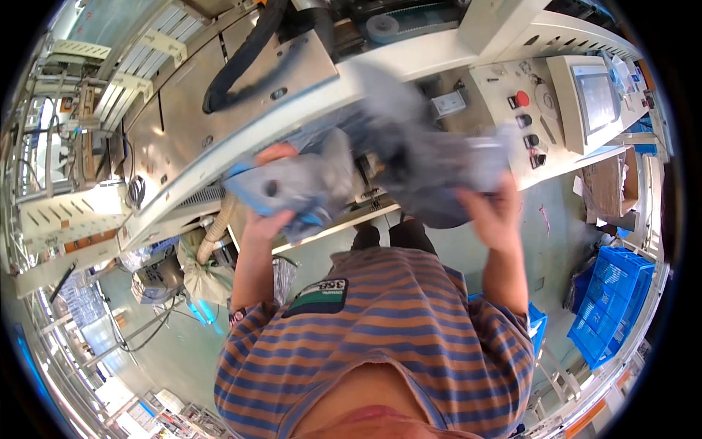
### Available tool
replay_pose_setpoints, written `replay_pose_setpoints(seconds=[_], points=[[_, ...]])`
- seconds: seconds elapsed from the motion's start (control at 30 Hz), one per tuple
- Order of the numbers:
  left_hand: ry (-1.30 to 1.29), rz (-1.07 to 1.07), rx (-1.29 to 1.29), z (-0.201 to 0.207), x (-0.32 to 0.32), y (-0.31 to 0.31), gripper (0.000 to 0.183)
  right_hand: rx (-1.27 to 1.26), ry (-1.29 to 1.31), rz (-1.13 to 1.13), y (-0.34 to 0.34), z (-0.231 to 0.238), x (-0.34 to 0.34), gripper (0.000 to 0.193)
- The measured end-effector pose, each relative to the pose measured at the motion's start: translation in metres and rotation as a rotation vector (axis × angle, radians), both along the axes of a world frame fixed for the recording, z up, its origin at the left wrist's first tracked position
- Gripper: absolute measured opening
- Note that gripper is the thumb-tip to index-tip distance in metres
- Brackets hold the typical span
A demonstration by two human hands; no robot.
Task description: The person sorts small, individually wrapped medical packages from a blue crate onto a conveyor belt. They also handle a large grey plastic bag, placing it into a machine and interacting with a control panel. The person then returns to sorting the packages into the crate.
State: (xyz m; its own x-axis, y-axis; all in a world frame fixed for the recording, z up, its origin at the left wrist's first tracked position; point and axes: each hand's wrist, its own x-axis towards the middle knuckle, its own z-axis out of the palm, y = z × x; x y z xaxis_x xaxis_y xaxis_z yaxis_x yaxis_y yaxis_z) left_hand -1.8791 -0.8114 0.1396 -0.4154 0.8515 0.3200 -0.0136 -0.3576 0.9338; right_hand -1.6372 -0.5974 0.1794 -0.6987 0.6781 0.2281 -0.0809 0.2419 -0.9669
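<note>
My left hand (268, 222) is closed on a soft grey-and-blue bundle (303, 183) with a small dark round spot. Its thumb lies at the near edge and fingertips show at the far edge. On the other side, my right hand (495, 214) grips the right end of a dark grey bundle (431, 179), which has a clear, plastic-like part close to the fingers. Both bundles are smeared by motion, so their exact kind does not show. They are held up in front of my body, over the machine's near edge, and I cannot tell whether they touch.
A cream machine frame (409, 62) crosses ahead, with a black hose (238, 69) at left. Right of it stand a panel with a red button (521, 99) and a screen (596, 95). Blue crates (610, 304) and a cardboard box (607, 183) are at right.
</note>
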Motion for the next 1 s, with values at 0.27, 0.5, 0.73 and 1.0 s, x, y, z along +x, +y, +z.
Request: replay_pose_setpoints(seconds=[0.27,0.5,0.73,1.0], points=[[0.141,0.100,-0.201,-0.024,0.085,0.018,0.078,-0.204,0.122,0.284,-0.078,0.010,-0.078,0.014],[0.426,0.521,-0.639,-0.048,0.002,0.006,0.035,0.213,0.138,0.425,-0.043,-0.004,-0.120,0.041],[1.238,1.225,-0.555,-0.128,-0.106,-0.016,0.031,0.000,-0.126,-0.114,0.127,-0.060,-0.312,0.026],[1.290,1.312,-0.540,-0.146,-0.111,-0.028,0.021,-0.027,-0.715,-0.338,0.241,-0.167,-0.495,0.030]])
